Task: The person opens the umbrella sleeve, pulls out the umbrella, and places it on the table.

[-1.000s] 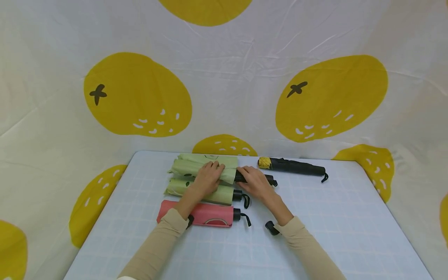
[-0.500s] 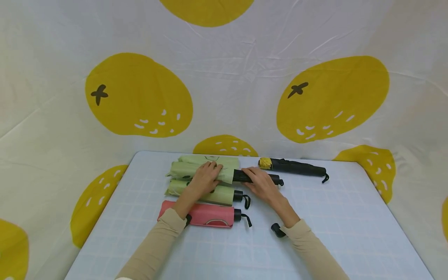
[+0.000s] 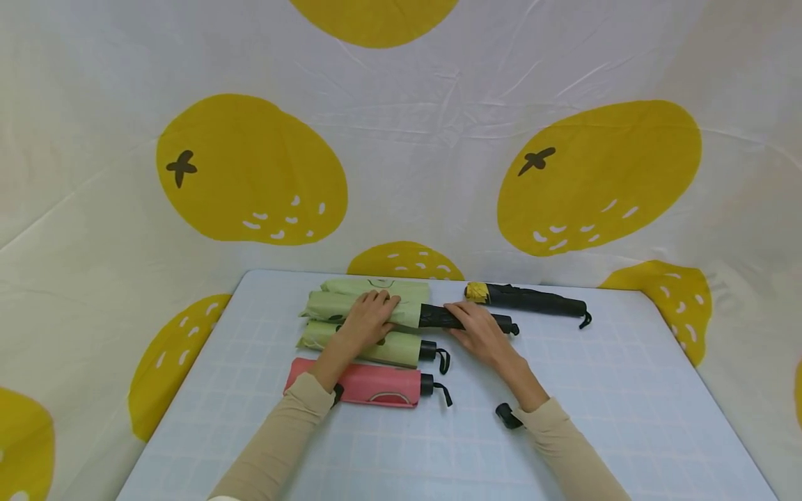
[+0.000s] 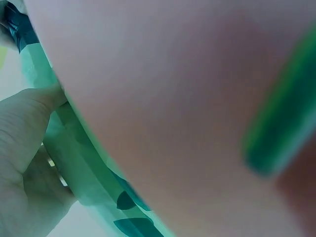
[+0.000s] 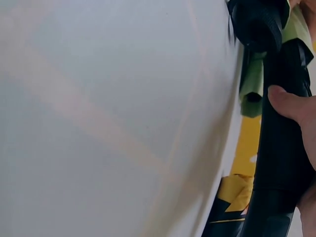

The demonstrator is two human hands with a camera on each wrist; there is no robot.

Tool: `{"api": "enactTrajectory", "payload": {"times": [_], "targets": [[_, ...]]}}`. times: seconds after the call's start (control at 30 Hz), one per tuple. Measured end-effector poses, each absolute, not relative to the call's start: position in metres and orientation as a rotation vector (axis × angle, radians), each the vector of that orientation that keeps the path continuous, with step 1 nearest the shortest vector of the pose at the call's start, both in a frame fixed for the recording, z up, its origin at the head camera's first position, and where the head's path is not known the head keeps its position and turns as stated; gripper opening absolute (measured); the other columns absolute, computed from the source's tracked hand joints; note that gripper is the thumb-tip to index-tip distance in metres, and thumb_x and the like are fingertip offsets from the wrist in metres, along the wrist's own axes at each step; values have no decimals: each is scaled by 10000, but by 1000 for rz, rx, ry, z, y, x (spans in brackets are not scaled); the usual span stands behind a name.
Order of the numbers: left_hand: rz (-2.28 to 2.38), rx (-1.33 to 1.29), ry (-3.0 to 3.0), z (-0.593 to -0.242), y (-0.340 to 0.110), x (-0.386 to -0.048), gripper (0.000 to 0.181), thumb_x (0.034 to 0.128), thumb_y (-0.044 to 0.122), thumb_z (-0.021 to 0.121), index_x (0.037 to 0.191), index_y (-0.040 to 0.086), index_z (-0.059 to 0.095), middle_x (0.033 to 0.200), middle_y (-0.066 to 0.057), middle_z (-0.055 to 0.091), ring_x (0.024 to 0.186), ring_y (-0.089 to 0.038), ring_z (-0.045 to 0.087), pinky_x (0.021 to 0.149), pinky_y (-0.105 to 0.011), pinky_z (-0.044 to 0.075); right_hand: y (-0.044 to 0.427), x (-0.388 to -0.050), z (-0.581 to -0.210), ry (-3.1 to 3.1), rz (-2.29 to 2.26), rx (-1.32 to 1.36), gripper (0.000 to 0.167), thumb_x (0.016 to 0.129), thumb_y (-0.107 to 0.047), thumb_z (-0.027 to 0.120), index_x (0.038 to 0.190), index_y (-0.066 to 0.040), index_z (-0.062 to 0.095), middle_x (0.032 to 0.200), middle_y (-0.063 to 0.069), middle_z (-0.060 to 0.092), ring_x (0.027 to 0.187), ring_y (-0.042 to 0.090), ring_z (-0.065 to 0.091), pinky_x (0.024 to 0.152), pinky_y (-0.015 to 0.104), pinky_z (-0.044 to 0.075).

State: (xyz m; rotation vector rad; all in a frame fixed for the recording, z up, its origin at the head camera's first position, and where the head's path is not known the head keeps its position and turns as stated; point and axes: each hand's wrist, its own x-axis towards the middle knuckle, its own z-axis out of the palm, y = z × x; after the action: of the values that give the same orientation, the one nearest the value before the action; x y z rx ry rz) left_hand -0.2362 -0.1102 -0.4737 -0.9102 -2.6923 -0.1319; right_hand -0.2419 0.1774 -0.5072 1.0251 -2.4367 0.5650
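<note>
Pale cloth (image 3: 407, 153) printed with large yellow fruit (image 3: 250, 167) hangs behind your light blue table (image 3: 626, 417), whose top carries a faint grid of lines. Toward its far side lies the black umbrella (image 3: 434, 316), folded and partly inside a green sleeve (image 3: 322, 304), its bare length standing out from the sleeve's right-hand mouth. Your left hand (image 3: 370, 319) is closed around the sleeve, thumb to one side and fingers to the other, beside dark leaf shapes printed on the fabric. Your right hand (image 3: 482, 332) is curled about the bare part of the umbrella, thumb against its near side, and a small black loop (image 3: 515, 329) shows past it. Just beyond, a flat green cover (image 3: 407, 288) lies along the back edge, its thin curved marking too small to read. On your near side come a covered green umbrella (image 3: 401, 346) and then a red umbrella (image 3: 382, 385) with a pale-edged arch printed on its cover, each with a black handle poking out. Beyond your right hand lies another black umbrella (image 3: 532, 298) with a yellow end (image 3: 476, 291).
</note>
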Motion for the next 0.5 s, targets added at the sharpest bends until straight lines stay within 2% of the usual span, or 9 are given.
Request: {"api": "enactTrajectory", "payload": {"times": [0.5], "targets": [[-109, -900, -2670, -475, -113, -237, 447, 880, 248, 823, 1227, 50, 623, 1110, -186, 616, 1029, -391, 613, 937, -522, 516, 200, -238, -508, -2436, 571, 998, 540, 796, -29, 870, 1289, 33, 660, 1236, 217, 668, 1133, 403, 632, 942, 578, 510]]}}
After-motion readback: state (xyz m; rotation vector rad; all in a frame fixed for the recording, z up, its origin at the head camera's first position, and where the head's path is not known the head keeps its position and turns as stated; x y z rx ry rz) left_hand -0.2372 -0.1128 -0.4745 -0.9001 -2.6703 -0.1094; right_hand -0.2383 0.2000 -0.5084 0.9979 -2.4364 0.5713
